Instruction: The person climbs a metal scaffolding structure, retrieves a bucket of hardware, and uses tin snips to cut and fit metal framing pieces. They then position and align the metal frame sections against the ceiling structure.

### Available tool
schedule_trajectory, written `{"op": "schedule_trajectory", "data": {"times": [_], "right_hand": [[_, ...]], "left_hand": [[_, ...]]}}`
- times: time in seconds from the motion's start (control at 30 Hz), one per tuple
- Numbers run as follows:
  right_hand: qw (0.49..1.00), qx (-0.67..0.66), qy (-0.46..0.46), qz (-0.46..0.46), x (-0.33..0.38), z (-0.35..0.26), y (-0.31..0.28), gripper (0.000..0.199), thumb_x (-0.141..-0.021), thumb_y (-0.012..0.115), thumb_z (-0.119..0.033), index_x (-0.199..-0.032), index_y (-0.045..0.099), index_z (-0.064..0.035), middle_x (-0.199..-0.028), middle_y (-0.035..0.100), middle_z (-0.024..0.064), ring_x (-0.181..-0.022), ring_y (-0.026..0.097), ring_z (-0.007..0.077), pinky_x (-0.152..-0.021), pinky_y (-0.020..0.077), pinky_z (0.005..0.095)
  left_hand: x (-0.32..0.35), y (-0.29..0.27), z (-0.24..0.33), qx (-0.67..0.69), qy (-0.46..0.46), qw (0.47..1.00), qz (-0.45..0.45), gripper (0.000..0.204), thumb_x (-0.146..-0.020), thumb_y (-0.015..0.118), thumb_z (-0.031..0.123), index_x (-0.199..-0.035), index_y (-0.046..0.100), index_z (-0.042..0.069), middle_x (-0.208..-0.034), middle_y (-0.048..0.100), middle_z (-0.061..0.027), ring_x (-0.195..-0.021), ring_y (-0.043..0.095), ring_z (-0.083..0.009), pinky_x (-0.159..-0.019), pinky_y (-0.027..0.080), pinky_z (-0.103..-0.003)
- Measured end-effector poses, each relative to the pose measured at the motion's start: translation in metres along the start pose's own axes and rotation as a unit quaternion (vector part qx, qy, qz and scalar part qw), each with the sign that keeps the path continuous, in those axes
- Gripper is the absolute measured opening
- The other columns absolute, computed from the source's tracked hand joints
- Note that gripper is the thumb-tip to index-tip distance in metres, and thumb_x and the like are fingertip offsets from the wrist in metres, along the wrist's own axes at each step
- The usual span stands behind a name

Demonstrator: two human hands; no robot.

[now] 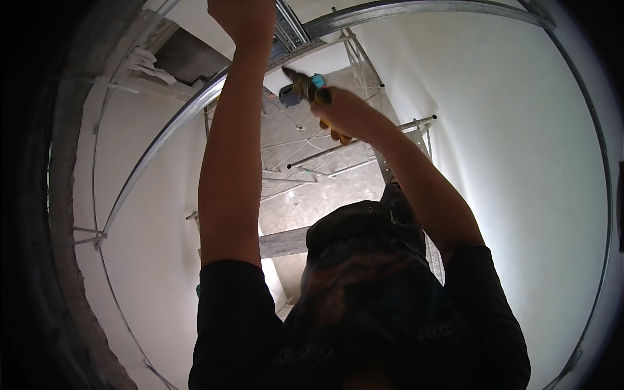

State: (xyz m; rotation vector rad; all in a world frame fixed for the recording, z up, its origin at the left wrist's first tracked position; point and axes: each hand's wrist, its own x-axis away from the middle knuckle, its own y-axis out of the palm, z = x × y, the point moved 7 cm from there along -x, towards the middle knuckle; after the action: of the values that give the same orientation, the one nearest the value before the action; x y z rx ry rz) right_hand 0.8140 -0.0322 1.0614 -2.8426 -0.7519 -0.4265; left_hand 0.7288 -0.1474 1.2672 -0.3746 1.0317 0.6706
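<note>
Head view, left hand point(244, 18) outstretched, right hand point(346, 116) gripping probable snips point(302, 84)

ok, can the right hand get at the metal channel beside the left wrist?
Likely yes: the right hand grips a yellow-handled tool, but nothing visible blocks its way to the metal channel; depth is unclear.

Tool point(301, 84) at 12 o'clock, in right hand point(346, 116); left hand point(244, 19) at 11, left of channel point(292, 26); cloth point(149, 65) at 10.
</note>
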Motion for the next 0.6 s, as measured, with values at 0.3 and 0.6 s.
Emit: {"op": "schedule_trajectory", "data": {"times": [0.3,0.6], "right_hand": [[0.952,0.260,-0.062,0.152,0.008,-0.023,-0.045,0.038,-0.095,0.052,-0.029,-0.112,0.049,0.0045,-0.082,0.066,0.0176,-0.058,0.066,0.0249,-0.054,0.0519,0.0390],[0.879,0.405,-0.172,0.183,0.019,-0.026,-0.072,0.033,-0.094,0.051,-0.026,-0.109,0.048,0.0033,-0.087,0.065,0.0270,-0.082,0.066,0.0416,-0.074,0.0502,0.0497]], "left_hand": [[0.002,0.000,0.005,0.007,-0.009,1.000,0.002,0.048,-0.104,0.042,0.043,-0.073,0.046,0.006,-0.060,0.038,0.0002,-0.058,0.037,-0.0130,-0.054,0.033,-0.033],[0.021,0.019,-0.006,0.053,-0.066,0.996,-0.016,0.043,-0.103,0.045,0.040,-0.081,0.051,0.004,-0.061,0.043,-0.0042,-0.057,0.041,-0.0152,-0.054,0.036,-0.036]]}}
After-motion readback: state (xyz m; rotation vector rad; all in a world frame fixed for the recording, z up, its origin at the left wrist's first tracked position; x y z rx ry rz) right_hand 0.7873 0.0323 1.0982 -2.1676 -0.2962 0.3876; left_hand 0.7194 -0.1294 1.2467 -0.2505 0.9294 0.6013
